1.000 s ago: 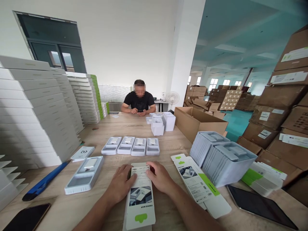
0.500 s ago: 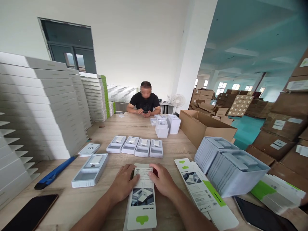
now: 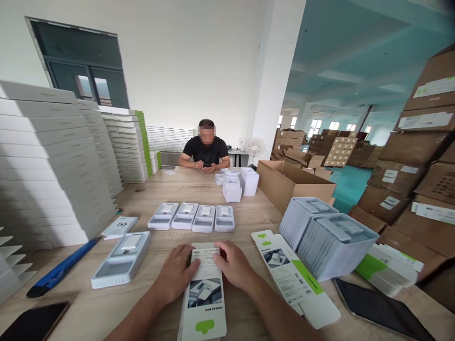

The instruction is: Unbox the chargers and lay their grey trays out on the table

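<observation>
Between my two hands, over the near middle of the table, is a narrow white printed packaging box (image 3: 206,291) with a product photo and a green hanger-hole tab. My left hand (image 3: 175,272) grips its left edge, the thumb lying on the printed face. On the other side my right hand (image 3: 235,265) holds the far right corner, fingers curled round it. Whether the box is fully flat or partly opened I cannot tell. To the right lie more flat printed boxes (image 3: 289,272). A grey-white tray (image 3: 122,260) carrying a small white device sits left of my left hand.
Several similar trays (image 3: 192,217) stand in a row beyond my hands. Nested trays (image 3: 327,246), an open carton (image 3: 295,182) and a phone (image 3: 380,308) are rightward. At left are a blue cutter (image 3: 64,267), leaflets (image 3: 120,226) and tall white box stacks (image 3: 60,166). A person (image 3: 204,151) sits opposite.
The view has turned slightly to the right, so everything sits further left in the picture. Both hands keep nearly the same hold on the packaging box.
</observation>
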Tool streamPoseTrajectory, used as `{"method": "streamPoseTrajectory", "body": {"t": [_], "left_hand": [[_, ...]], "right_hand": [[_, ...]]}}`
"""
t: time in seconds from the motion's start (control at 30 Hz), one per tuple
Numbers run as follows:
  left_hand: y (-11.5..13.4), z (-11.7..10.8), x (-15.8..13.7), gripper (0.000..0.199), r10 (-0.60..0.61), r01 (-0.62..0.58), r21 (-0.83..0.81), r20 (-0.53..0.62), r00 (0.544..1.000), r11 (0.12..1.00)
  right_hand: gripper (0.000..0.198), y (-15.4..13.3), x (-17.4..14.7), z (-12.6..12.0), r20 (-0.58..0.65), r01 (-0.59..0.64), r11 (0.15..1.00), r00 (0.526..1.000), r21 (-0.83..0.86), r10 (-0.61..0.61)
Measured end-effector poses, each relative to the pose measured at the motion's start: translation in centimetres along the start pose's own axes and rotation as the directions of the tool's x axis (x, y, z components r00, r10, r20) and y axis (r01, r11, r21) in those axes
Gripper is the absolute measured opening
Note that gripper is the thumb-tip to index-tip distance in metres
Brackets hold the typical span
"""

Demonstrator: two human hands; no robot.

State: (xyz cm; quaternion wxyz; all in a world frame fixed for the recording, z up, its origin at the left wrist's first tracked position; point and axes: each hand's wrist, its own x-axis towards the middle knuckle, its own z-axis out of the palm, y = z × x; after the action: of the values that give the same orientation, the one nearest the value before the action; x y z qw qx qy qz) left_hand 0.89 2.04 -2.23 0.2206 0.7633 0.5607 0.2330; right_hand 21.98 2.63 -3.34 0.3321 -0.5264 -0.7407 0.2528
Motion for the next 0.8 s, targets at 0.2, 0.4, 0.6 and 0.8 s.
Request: {"method": "streamPoseTrajectory", "body": {"t": [0.2,0.4,0.6,0.8], "left_hand": [[-0.11,0.10,0.05,0.040,0.002,-0.002,0.009,-0.018,1.000,1.000],[-0.22,0.16,0.02,0.042,0.007,-0.007,0.007,-0.021,1.000,1.000],[-0.49,0.24,-0.01,0.042,0.008,-0.009,-0.005,-0.029,1.000,1.000],[-0.33,0.16,-0.04,0.042,-0.001,-0.001,-0.042,-0.036,0.999,0.999]], "right_hand": [[0.037,0.05,-0.05,0.01,0.006,-0.006,1.000,1.000,-0.005,0.006],[0.036,0.15,0.04,0.09,0.007,-0.004,1.000,1.000,-0.015,0.004],[0.036,0.00,-0.02,0.04,0.009,-0.004,1.000,1.000,-0.009,0.004],[0.037,-0.23,-0.15,-0.16,0.020,-0.008,1.000,1.000,-0.006,0.008]]}}
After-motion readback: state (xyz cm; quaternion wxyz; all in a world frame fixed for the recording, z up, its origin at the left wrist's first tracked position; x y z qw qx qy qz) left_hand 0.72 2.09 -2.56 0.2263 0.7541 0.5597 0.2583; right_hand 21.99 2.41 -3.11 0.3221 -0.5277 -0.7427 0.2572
